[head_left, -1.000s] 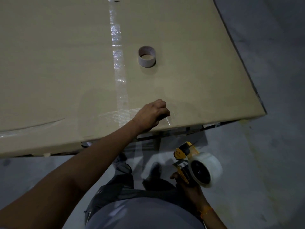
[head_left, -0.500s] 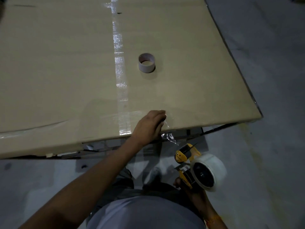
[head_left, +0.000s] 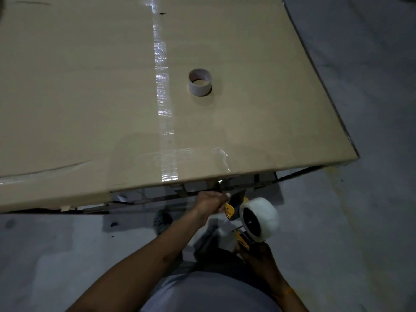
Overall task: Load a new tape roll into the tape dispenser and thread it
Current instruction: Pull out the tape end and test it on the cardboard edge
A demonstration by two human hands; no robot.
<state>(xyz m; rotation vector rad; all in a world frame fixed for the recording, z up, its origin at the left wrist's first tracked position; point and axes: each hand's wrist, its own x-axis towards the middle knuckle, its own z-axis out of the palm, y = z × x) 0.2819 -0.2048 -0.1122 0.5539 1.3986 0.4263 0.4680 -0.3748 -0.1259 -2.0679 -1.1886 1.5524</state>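
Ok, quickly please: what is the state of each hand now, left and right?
Left hand: closed, fingers pinching at the front end of the tape dispenser; what it pinches cannot be told.
Right hand: closed on the tape dispenser's handle.

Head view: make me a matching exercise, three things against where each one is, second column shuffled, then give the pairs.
Things:
1. empty tape core
2. new tape roll
3. left hand

Places:
A. mounted on the yellow tape dispenser
B. at the dispenser's front end
C. standing on the cardboard sheet

Pairs: 1-C, 2-A, 3-B
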